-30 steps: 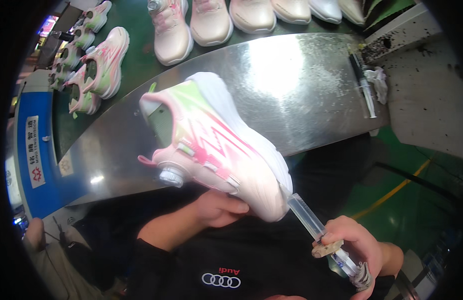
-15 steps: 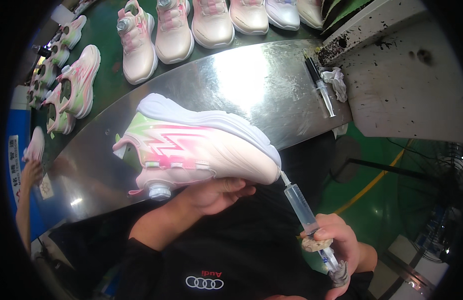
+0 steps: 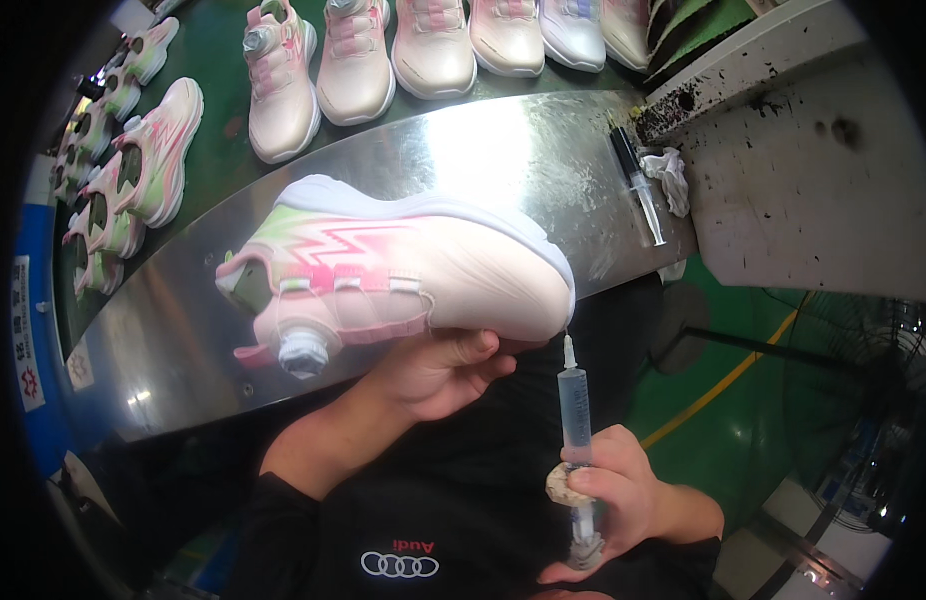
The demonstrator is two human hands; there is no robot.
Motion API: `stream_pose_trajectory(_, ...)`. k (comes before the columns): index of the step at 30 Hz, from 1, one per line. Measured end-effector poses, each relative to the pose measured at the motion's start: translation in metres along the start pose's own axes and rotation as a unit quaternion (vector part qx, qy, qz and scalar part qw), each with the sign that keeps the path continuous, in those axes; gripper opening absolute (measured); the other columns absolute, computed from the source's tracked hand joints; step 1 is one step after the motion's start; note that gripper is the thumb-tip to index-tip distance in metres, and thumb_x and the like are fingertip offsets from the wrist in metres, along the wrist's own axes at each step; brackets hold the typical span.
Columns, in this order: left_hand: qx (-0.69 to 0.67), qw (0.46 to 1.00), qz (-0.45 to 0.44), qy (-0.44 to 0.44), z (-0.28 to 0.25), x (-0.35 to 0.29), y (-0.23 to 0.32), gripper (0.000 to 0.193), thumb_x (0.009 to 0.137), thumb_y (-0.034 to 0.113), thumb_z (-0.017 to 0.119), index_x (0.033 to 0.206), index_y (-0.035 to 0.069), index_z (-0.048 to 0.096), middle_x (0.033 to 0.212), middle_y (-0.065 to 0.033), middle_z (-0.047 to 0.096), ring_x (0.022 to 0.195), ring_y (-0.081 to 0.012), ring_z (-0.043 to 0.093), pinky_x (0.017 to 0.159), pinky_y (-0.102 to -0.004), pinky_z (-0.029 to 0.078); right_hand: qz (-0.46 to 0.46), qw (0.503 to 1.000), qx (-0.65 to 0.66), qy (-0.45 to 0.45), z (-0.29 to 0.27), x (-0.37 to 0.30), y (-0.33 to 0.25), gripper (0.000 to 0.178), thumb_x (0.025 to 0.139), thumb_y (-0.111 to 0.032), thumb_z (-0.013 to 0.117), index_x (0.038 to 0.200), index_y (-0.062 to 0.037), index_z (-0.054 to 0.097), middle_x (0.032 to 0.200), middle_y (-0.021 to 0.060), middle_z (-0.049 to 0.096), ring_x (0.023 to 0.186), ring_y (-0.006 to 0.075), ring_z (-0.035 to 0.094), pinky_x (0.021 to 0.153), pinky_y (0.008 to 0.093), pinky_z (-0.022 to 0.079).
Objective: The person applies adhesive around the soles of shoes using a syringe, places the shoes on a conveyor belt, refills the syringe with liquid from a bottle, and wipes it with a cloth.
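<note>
A: Start with the hands. What are they closed on?
B: The left hand (image 3: pixel 443 375) has its grip clamped on a pink, cream and green shoe (image 3: pixel 453 260), near the toe, thumb against the upper. The right hand (image 3: pixel 613 485) has its grip wrapped round a clear syringe (image 3: pixel 575 410).
A: How is that one held?
B: Nearly upright in the view, tip toward the shoe. Fingers curl about it near a tan ring (image 3: pixel 560 486) on its barrel.
A: Does the tip touch the shoe?
B: It comes right up to the toe, near the sole edge. I can't tell whether it touches.
A: Where exactly is the shoe?
B: Before the person, over the shiny metal counter (image 3: pixel 583 225). It is tipped on its side, toe to the right, white sole facing away, white dial (image 3: pixel 305 352) on the near side. I can't tell whether any part rests on the metal.
A: And farther out?
B: A second syringe (image 3: pixel 639 188), black and white, lies at the right end, just beside a crumpled tissue (image 3: pixel 667 180). Beyond the counter is a green surface (image 3: pixel 223 130) with a row of shoes (image 3: pixel 356 70), toes this way, and more shoes (image 3: pixel 166 150) at left. Below right, a yellow line (image 3: pixel 723 388) crosses the green floor (image 3: pixel 748 420).
</note>
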State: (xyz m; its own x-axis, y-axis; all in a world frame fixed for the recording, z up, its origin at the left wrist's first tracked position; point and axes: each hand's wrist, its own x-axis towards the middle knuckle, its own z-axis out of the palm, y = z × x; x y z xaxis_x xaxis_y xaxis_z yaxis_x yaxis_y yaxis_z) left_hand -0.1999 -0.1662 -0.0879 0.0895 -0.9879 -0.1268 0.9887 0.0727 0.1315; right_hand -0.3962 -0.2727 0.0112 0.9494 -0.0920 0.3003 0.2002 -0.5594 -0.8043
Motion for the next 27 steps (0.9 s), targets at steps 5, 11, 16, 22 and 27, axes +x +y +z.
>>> stream_pose_trajectory(5, -0.022, 1.000, 0.003, 0.004, 0.004, -0.001, -0.002, 0.036, 0.086, 0.010, 0.062, 0.121, 0.006, 0.052, 0.116, -0.0123, 0.059, 0.110, -0.0246, 0.058, 0.077, -0.0246, 0.055, -0.031, 0.997, -0.068, 0.010, 0.013, 0.001, 0.005, 0.076, 0.061, -0.047, 0.079, 0.115, -0.0040, 0.047, 0.104, 0.0149, 0.053, 0.072, 0.0243, 0.052, 0.058, 0.0339, 0.036)
stream_pose_trajectory(11, 0.023, 1.000, 0.008, 0.019, 0.006, -0.004, -0.004, 0.050, 0.083, 0.022, 0.066, 0.127, 0.010, 0.047, 0.119, -0.0111, 0.058, 0.112, -0.0281, 0.056, 0.078, -0.0246, 0.056, -0.052, 0.992, -0.110, 0.015, 0.020, -0.002, 0.009, 0.076, 0.062, -0.047, 0.079, 0.116, -0.0040, 0.046, 0.105, 0.0149, 0.052, 0.073, 0.0243, 0.052, 0.060, 0.0336, 0.037)
stream_pose_trajectory(16, -0.009, 1.000, 0.010, 0.001, 0.011, 0.000, -0.003, 0.038, 0.087, 0.016, 0.062, 0.122, 0.007, 0.051, 0.117, -0.0113, 0.059, 0.109, -0.0242, 0.058, 0.076, -0.0242, 0.056, -0.057, 0.990, -0.130, 0.019, 0.022, -0.003, 0.011, 0.076, 0.062, -0.047, 0.079, 0.116, -0.0037, 0.046, 0.104, 0.0146, 0.053, 0.074, 0.0250, 0.051, 0.061, 0.0341, 0.038)
stream_pose_trajectory(22, 0.001, 1.000, 0.015, 0.019, 0.012, -0.001, 0.000, 0.038, 0.086, 0.017, 0.063, 0.121, 0.006, 0.052, 0.116, -0.0106, 0.059, 0.109, -0.0230, 0.058, 0.076, -0.0245, 0.054, -0.055, 0.990, -0.131, 0.018, 0.025, -0.001, 0.015, 0.077, 0.060, -0.046, 0.079, 0.116, -0.0036, 0.046, 0.100, 0.0136, 0.053, 0.074, 0.0255, 0.051, 0.061, 0.0351, 0.039)
stream_pose_trajectory(27, 0.023, 0.998, 0.008, 0.056, 0.007, 0.002, -0.004, 0.037, 0.085, 0.016, 0.065, 0.118, 0.005, 0.053, 0.113, -0.0112, 0.061, 0.104, -0.0230, 0.060, 0.073, -0.0276, 0.053, -0.123, 0.980, -0.153, 0.043, 0.019, -0.026, 0.026, 0.102, 0.054, -0.058, 0.079, 0.126, -0.0016, 0.034, 0.106, 0.0190, 0.051, 0.080, 0.0269, 0.050, 0.071, 0.0411, 0.038)
